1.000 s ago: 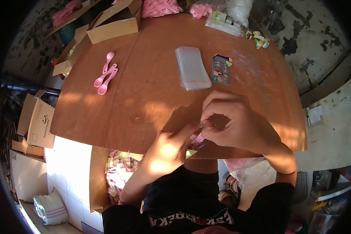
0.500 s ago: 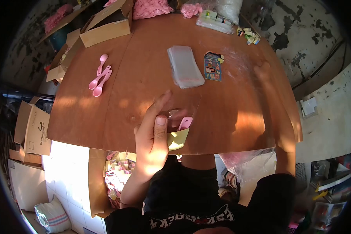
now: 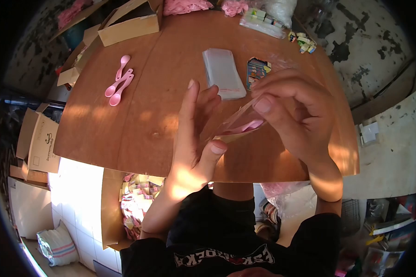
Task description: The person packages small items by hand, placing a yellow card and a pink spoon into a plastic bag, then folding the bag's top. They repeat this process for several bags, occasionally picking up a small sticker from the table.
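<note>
A clear plastic bag with a pink spoon (image 3: 250, 126) inside hangs tilted between my hands over the table's front part. My right hand (image 3: 296, 111) pinches the bag at its upper right end. Beside the bag's lower left end is my left hand (image 3: 194, 138), its thumb and fingers spread apart. Behind the hands lies a stack of clear bags (image 3: 224, 74). Printed cards (image 3: 256, 71) lie right of the stack, partly hidden by my right hand. Several pink spoons (image 3: 120, 85) rest on the left of the brown table (image 3: 162, 60).
An open cardboard box (image 3: 131, 27) stands at the back left. Pink items in bags (image 3: 185, 5) and small folded pieces (image 3: 304, 42) lie along the back edge. Below the front edge, a box (image 3: 111, 207) holds many packed pieces.
My right hand has come in from the table's right side and now grips the bag. My left hand has opened, and the bag has tilted and moved right.
</note>
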`<action>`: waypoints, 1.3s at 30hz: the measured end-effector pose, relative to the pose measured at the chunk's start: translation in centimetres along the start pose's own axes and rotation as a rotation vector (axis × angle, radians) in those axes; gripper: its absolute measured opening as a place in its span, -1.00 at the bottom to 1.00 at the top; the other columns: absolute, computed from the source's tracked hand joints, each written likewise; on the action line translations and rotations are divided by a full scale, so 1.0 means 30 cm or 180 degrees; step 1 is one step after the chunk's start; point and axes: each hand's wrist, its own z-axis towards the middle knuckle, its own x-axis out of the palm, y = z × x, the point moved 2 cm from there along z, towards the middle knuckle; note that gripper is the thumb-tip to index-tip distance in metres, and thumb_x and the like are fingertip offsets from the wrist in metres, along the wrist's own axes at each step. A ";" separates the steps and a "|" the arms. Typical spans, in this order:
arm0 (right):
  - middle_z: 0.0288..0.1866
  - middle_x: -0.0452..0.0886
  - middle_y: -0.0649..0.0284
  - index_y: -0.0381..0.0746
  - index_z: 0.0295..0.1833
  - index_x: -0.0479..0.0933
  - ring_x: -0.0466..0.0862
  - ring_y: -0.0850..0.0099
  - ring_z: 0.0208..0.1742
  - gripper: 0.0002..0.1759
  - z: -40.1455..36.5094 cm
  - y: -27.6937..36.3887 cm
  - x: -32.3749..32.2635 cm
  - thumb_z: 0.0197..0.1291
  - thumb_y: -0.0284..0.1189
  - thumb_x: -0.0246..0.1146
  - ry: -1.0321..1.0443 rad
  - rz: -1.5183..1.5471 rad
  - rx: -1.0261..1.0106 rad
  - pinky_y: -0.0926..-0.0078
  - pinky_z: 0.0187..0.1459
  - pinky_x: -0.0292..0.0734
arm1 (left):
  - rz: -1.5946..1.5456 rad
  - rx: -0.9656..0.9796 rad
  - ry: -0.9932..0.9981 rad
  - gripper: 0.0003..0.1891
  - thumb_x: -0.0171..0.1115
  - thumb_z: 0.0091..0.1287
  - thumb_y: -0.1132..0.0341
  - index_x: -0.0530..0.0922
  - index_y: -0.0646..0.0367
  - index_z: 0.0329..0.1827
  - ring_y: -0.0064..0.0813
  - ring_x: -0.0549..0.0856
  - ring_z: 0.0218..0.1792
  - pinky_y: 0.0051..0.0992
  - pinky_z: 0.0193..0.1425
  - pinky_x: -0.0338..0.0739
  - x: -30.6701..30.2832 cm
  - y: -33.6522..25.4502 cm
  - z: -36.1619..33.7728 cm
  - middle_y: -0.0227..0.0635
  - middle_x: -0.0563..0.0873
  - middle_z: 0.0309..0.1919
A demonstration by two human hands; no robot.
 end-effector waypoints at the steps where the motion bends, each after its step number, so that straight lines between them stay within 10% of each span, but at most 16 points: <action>1: -0.35 0.68 0.19 -0.35 -0.25 0.65 0.67 0.45 -0.33 -0.87 0.018 0.010 -0.004 0.10 -0.54 0.41 -0.0004 0.0015 0.0000 0.56 -0.32 0.52 | 0.0014 -0.0005 -0.0003 -0.07 0.22 0.40 0.07 -0.20 0.26 0.58 -0.04 0.27 0.45 -0.09 0.50 0.12 -0.022 -0.006 0.001 0.12 0.21 0.42; 3: -0.39 0.67 0.20 -0.35 -0.30 0.65 0.66 0.46 -0.35 -0.89 0.042 0.026 -0.023 0.07 -0.55 0.42 -0.0720 -0.0118 -0.0326 0.57 -0.33 0.50 | 0.0589 0.0237 -0.0269 -0.08 0.26 0.37 0.15 -0.17 0.26 0.57 -0.03 0.26 0.46 -0.11 0.53 0.07 -0.053 -0.021 0.010 0.11 0.25 0.40; 9: -0.39 0.67 0.19 -0.33 -0.30 0.68 0.65 0.48 -0.39 -0.92 0.029 -0.064 0.082 0.08 -0.56 0.42 0.0133 0.0111 0.0026 0.57 -0.34 0.51 | 0.1366 -0.0251 -0.0315 -0.07 0.46 0.10 0.46 0.10 0.27 0.52 -0.18 0.36 0.42 -0.20 0.47 0.21 -0.079 -0.005 0.040 -0.01 0.36 0.38; 12: -0.39 0.68 0.23 -0.35 -0.30 0.68 0.65 0.53 -0.37 -0.90 0.018 -0.058 0.098 0.14 -0.52 0.40 0.0195 0.0477 0.0684 0.58 -0.32 0.52 | 0.1105 -0.0600 0.0238 -0.08 0.45 0.11 0.53 0.08 0.27 0.52 -0.27 0.39 0.38 -0.22 0.48 0.21 -0.077 0.001 0.049 -0.04 0.40 0.34; 16: -0.34 0.68 0.26 -0.41 -0.10 0.63 0.65 0.58 -0.31 -0.75 -0.004 -0.059 0.118 0.24 -0.43 0.36 -0.0031 0.1334 0.1585 0.62 -0.22 0.53 | 0.0353 -0.1391 -0.0077 -0.26 0.39 0.17 0.62 0.23 0.33 0.41 -0.46 0.73 -0.08 -0.52 -0.01 0.63 -0.070 0.006 0.015 -0.15 0.75 -0.16; 20: -0.21 0.71 0.17 -0.45 0.08 0.54 0.68 0.56 -0.19 -0.63 -0.077 -0.086 0.151 0.31 -0.39 0.31 0.0200 0.1615 0.2582 0.64 -0.09 0.55 | 0.0168 -0.1509 -0.0240 -0.27 0.39 0.17 0.61 0.23 0.34 0.41 -0.46 0.72 -0.07 -0.51 0.01 0.63 -0.083 0.030 -0.008 -0.12 0.74 -0.13; 39: -0.09 0.70 0.19 -0.40 0.01 0.61 0.68 0.53 -0.09 -0.77 -0.229 -0.175 0.207 0.34 -0.48 0.26 0.0171 0.1741 0.2488 0.61 -0.09 0.61 | 0.0466 -0.1244 -0.0625 -0.82 0.23 0.39 0.50 0.60 0.44 -0.04 -0.64 0.69 -0.22 -0.66 -0.13 0.59 -0.179 0.034 -0.006 -0.26 0.75 -0.25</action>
